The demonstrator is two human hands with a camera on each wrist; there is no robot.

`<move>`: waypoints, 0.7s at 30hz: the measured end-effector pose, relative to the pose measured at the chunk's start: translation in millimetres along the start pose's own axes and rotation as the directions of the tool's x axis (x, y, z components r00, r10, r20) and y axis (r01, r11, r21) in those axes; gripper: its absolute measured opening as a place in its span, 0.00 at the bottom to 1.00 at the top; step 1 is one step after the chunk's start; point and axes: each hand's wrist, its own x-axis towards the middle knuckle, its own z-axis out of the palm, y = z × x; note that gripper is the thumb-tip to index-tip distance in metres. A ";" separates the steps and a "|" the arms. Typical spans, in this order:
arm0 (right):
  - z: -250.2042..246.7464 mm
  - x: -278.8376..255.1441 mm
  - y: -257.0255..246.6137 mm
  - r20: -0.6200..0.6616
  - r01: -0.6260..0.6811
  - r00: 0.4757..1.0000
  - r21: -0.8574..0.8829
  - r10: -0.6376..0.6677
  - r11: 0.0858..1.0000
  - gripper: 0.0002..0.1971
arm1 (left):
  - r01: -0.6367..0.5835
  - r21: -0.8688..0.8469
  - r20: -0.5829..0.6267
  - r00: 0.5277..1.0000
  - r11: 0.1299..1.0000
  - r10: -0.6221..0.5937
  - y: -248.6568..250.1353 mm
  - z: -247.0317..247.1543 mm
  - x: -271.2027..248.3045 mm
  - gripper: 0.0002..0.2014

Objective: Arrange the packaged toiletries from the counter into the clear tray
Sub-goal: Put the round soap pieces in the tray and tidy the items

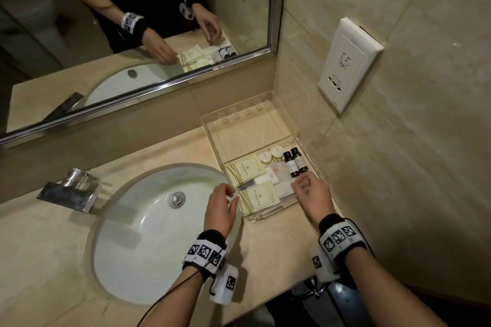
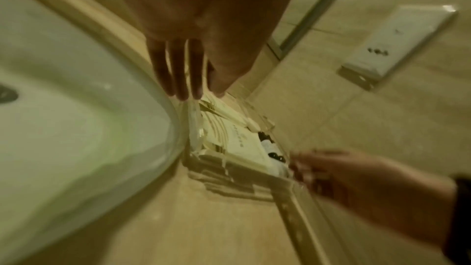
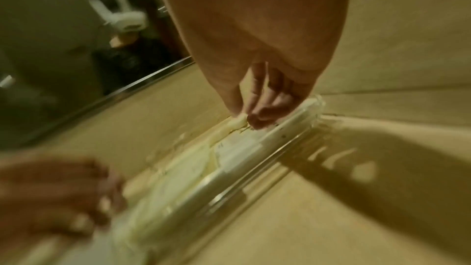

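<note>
The clear tray [image 1: 247,133] stands on the counter right of the sink, against the wall. Its near half holds two yellow sachets [image 1: 245,170], white packets [image 1: 268,176], two round soaps [image 1: 271,154] and two dark bottles [image 1: 293,162]. My left hand [image 1: 232,194] is at the tray's left wall and pinches a clear plastic packet [image 2: 193,126] that hangs from the fingertips [image 2: 178,88]. Over the tray's near right corner, my right hand [image 1: 300,183] has its thumb and fingertips [image 3: 257,120] closed on a white packet [image 3: 241,119]; that view is blurred.
A white sink basin [image 1: 148,233] with a chrome faucet [image 1: 71,191] lies to the left. A mirror [image 1: 132,21] runs along the back, and a wall socket [image 1: 348,66] sits above the tray. The counter's front edge [image 1: 265,308] is close behind my wrists.
</note>
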 end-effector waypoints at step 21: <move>30.6 7.6 39.1 0.216 -0.526 0.795 0.710 0.566 0.468 0.29 | 0.590 -0.655 0.419 0.804 0.473 -0.422 -7.2 19.3 -13.4 0.22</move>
